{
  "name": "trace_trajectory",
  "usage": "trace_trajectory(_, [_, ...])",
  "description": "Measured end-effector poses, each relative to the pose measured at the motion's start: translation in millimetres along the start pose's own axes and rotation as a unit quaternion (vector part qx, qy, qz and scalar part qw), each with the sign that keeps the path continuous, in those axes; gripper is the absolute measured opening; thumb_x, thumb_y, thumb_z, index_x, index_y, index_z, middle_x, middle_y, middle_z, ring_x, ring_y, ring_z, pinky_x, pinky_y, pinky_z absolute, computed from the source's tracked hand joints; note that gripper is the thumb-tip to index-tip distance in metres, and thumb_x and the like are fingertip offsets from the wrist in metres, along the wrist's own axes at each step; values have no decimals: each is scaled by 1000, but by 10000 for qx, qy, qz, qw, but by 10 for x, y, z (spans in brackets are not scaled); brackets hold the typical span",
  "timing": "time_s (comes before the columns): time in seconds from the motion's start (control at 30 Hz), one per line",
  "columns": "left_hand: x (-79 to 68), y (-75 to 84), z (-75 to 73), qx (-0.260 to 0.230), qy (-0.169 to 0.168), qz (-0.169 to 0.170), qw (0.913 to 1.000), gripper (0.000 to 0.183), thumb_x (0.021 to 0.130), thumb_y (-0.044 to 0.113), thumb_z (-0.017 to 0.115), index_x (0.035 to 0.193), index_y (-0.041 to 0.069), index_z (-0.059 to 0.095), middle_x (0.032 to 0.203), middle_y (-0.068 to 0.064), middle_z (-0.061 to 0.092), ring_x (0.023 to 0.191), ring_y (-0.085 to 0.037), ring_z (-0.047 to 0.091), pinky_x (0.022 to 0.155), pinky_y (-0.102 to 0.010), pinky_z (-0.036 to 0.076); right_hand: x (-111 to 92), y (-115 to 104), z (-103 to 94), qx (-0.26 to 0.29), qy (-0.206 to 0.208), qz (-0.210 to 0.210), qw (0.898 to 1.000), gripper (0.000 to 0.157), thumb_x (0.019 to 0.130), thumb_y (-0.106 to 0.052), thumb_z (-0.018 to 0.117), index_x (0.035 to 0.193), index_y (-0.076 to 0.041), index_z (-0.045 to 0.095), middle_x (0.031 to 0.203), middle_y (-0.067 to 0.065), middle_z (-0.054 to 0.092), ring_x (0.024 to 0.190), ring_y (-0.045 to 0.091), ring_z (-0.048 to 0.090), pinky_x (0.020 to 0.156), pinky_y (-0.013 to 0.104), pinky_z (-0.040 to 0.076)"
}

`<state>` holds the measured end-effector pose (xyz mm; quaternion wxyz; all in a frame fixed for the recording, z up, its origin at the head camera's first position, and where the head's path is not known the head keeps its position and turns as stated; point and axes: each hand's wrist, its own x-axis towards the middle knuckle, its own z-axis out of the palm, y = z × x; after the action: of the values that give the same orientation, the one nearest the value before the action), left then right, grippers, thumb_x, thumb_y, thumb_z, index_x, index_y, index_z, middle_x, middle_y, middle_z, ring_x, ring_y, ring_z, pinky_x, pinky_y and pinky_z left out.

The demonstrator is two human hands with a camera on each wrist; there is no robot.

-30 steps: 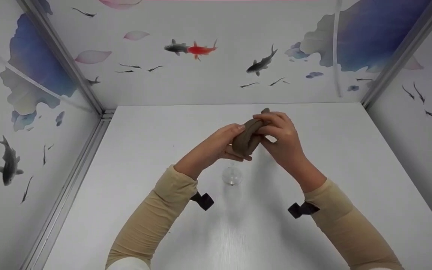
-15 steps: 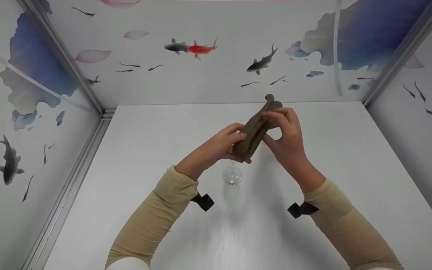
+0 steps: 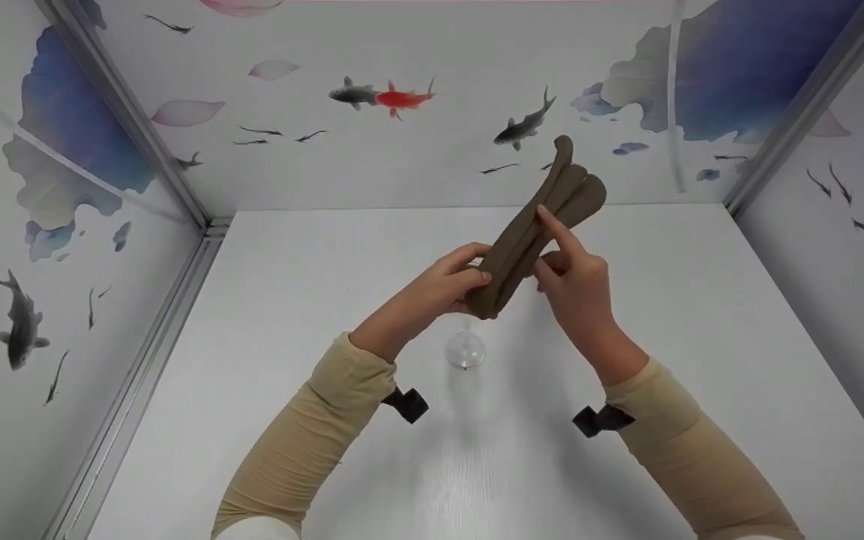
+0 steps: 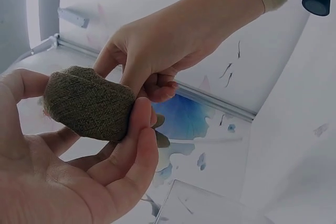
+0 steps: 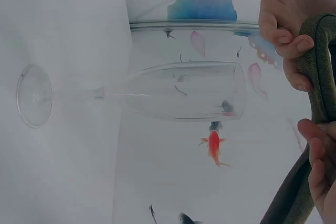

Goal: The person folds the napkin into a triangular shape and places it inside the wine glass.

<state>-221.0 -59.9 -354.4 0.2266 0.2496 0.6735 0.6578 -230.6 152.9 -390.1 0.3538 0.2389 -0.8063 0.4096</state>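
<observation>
A brown folded cloth (image 3: 522, 240), long and layered, tilts up over the table with its far end fanned into several rounded folds. My left hand (image 3: 432, 292) grips the near end; in the left wrist view its thumb and fingers surround the bunched cloth (image 4: 89, 103). My right hand (image 3: 574, 292) has its index fingertip on the upper layer and its thumb at the right edge, the other fingers curled. Below the hands, a clear stemmed glass (image 3: 466, 351) stands upright; the right wrist view shows it sideways, with a tall narrow bowl (image 5: 184, 92) and round foot (image 5: 34, 96).
The white table (image 3: 274, 360) is enclosed by panels printed with fish, petals and blue leaf shapes. The back panel (image 3: 432, 165) rises behind the cloth's far end. Metal rails (image 3: 132, 112) run along the panel joints. A black camera mount sits on each wrist.
The cloth has straightened from a bent bundle into a longer strip, its far end reaching up and to the right. My right index finger has extended along it; my left hand has stayed nearly still.
</observation>
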Motion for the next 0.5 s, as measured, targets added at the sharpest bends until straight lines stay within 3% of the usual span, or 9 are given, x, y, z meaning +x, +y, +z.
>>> trace_trajectory(0.1, [-2, -12, -7, -26, 71, -12, 10000, 46, 96, 19, 44, 140, 8, 45, 118, -18, 56, 96, -27, 62, 86, -39, 51, 5, -8, 11, 14, -76, -63, 10000, 61, 84, 17, 59, 140, -6, 51, 65, 9, 65, 52, 13, 59, 52, 14, 42])
trace_trajectory(0.23, [0, -22, -19, -23, 209, -46, 9998, 47, 95, 18, 43, 141, 8, 44, 121, -18, 54, 100, -27, 61, 87, -39, 50, 10, -26, 24, 94, -120, -208, 9997, 60, 87, 15, 58, 142, -8, 50, 92, 14, 72, 65, 18, 66, 55, 14, 43])
trace_trajectory(0.33, [9, -39, -42, -14, 294, -6, 9996, 48, 94, 17, 42, 141, 8, 44, 122, -18, 53, 101, -27, 59, 88, -39, 50, 11, -44, 38, 158, -134, -293, 9994, 56, 89, 12, 58, 141, -9, 52, 113, 12, 69, 76, 18, 67, 58, 18, 46])
trace_trajectory(0.5, [23, -66, -85, -56, 345, 154, 9993, 48, 93, 15, 42, 141, 8, 44, 125, -17, 51, 106, -28, 56, 91, -40, 48, -2, -99, 79, 478, -211, -232, 9984, 55, 89, 15, 51, 140, -7, 53, 127, 7, 63, 92, 18, 64, 66, 25, 48])
